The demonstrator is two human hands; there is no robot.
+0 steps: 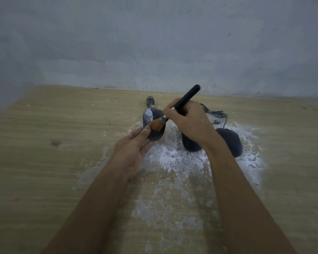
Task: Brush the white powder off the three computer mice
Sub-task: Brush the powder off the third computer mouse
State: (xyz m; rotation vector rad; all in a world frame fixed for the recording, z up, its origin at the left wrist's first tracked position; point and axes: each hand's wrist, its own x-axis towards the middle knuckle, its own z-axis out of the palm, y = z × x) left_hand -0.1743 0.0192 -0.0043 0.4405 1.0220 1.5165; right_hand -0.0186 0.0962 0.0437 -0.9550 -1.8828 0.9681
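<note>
My left hand (134, 149) holds a dark mouse (155, 136) lifted off the wooden table (44, 162), thumb on its top. White powder still covers the mouse's front left button. My right hand (187, 121) grips a black-handled brush (186, 98). Its orange bristles press on the middle of the held mouse. Two more dark mice lie on the table to the right: one (190, 145) partly hidden under my right wrist, the other (229, 142) just right of it. Both look mostly free of powder.
White powder (173, 158) is spread over the table around and in front of the mice. Black cables (217, 114) trail behind the mice toward the grey wall (154, 43). The held mouse's cable coils behind it.
</note>
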